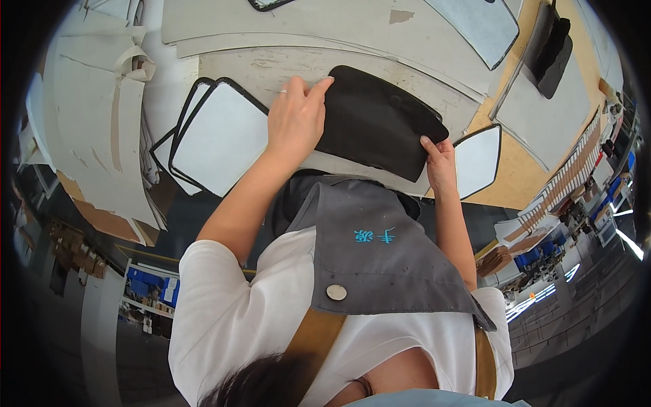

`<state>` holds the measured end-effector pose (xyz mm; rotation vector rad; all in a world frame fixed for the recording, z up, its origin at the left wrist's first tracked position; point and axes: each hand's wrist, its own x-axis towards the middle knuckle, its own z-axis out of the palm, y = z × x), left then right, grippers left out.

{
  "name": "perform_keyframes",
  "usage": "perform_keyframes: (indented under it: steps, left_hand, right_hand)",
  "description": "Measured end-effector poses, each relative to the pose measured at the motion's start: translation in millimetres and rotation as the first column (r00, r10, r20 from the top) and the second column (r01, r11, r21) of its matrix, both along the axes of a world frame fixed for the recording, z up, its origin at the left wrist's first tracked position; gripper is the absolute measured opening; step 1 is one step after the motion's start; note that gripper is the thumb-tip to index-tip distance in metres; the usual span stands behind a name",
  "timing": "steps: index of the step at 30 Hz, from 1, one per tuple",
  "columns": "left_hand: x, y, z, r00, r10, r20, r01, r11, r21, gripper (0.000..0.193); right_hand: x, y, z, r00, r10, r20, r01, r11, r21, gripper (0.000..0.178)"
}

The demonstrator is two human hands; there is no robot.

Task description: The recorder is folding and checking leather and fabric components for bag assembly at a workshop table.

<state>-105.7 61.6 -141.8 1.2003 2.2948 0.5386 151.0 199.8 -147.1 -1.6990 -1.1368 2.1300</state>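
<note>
- Both hands hold the flat black rounded fabric panel (380,122) on the white table (285,64): left hand (295,119) presses flat on its edge, right hand (439,159) pinches its lower corner.
- Step in hand seems aligning the panel; next move needs a steady, even grip.

Bright, even light over your worktable (420,27); pale surfaces near its far edge run close to washed out. Light seems to come from overhead: shadows are soft and short, a thin one under the black panel (380,122) and beneath your left hand (295,119). Hard glare from strip lights at the right rim, by the blue crates (542,254). Strong fisheye bend: the table's edges curve, and a black vignette fills all four corners. Centre is sharp, stitching on your grey apron (380,251) reads cleanly. Rim detail goes soft and smeared. Hair at the bottom edge is too close, out of focus
</note>
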Motion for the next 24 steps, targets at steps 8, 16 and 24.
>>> perform_keyframes:
  steps: [8, 16, 24]
  left_hand:
    - [2, 2, 3, 0.979, -0.191, -0.069, 0.200, 0.966, 0.163, 0.036]
    - [-1, 7, -9, 0.892, -0.384, -0.238, 0.399, 0.917, 0.020, 0.042]
    - [-8, 19, -2, 0.860, -0.429, -0.278, 0.442, 0.897, -0.016, 0.043]
  right_hand:
    - [-5, -2, 4, 1.000, -0.011, -0.024, 0.011, 1.000, 0.015, 0.027]
    - [-6, -2, 3, 1.000, 0.006, -0.029, -0.005, 1.000, 0.005, 0.027]
    - [-14, -7, 6, 0.995, -0.096, 0.009, 0.096, 0.995, 0.008, 0.025]
